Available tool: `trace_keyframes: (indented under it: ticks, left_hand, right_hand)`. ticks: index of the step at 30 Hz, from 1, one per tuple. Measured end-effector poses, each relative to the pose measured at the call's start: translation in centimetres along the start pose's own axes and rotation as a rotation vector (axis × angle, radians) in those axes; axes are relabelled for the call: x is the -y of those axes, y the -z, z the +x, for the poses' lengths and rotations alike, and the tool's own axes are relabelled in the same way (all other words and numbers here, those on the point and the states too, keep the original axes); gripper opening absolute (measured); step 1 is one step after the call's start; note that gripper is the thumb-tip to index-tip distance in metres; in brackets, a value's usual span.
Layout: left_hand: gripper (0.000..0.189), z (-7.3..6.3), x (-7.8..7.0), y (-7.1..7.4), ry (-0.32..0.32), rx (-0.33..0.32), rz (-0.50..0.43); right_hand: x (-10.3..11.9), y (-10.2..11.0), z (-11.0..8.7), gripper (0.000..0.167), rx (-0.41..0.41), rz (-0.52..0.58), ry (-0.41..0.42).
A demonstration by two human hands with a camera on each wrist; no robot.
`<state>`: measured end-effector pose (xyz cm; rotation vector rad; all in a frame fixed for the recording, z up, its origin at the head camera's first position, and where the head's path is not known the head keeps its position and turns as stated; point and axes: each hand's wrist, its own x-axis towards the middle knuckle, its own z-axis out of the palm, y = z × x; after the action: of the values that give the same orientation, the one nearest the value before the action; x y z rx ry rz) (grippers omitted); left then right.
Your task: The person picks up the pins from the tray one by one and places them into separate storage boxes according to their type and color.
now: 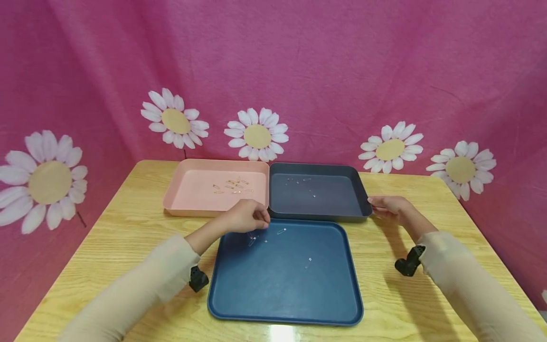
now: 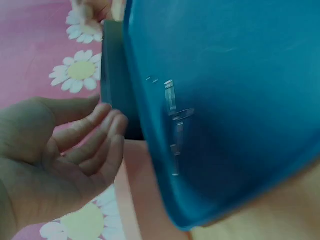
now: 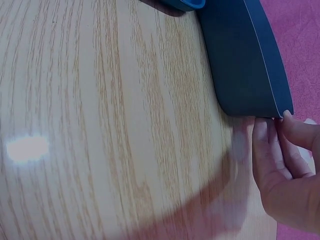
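Note:
My left hand hovers over the far left part of a blue tray, its fingers bent and the thumb close to the index fingertip. No item shows between them; whether a small pin is hidden there I cannot tell. Several silver safety pins lie on the tray near this hand, and one safety pin sits farther right. On the right, my right hand grips the near right corner of a dark rectangular pan, thumb at the rim and fingers against the outer wall.
A pink pan holding several gold-coloured safety pins stands left of the dark pan, edges meeting. A few small silver pins lie inside the dark pan. Behind the wooden table hangs a pink cloth with daisies.

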<state>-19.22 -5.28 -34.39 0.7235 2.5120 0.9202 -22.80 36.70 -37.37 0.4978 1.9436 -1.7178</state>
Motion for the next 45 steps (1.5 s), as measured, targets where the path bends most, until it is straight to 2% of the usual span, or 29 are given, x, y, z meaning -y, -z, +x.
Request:
trace_keyframes:
  ticks: [4,8,15,19,24,28,32,40,45]
  left_hand:
    - [0.003,-1.5,0.7,-1.0,0.049,-0.004,0.005]
    - [0.007,-2.3,1.3,-1.8,0.092,-0.047,0.06]
    - [0.023,-2.4,1.6,-2.7,0.214,-0.111,0.135]
    - [0.038,-2.2,1.2,-3.2,0.249,-0.147,0.22]
    - [0.049,-2.3,0.5,-3.3,0.273,-0.122,0.252]
    - [0.051,-2.4,0.6,-3.4,0.252,-0.077,0.244]
    - [0.046,-2.4,0.9,-3.3,0.198,-0.049,0.219]
    - [0.013,-2.0,1.3,-2.5,0.142,-0.013,0.057]
    - [0.009,-1.6,1.4,-1.8,0.136,0.004,-0.018]
  right_hand:
    - [-0.1,0.0,0.1,0.027,0.004,0.007,0.002]
    - [-0.1,0.1,0.2,0.03,0.003,0.018,0.005]
    - [-0.1,0.1,0.3,0.031,-0.004,0.009,-0.003]
    - [-0.3,0.1,0.4,0.032,0.004,0.018,0.005]
    - [-0.4,0.2,0.6,0.032,0.02,0.041,0.014]
    - [-0.4,0.2,0.6,0.032,0.022,0.034,0.015]
    - [-0.3,0.2,0.5,0.032,0.014,0.013,0.008]
    - [-0.2,0.2,0.4,0.031,0.003,0.014,-0.004]
    - [-0.3,0.2,0.5,0.034,0.008,0.02,0.002]
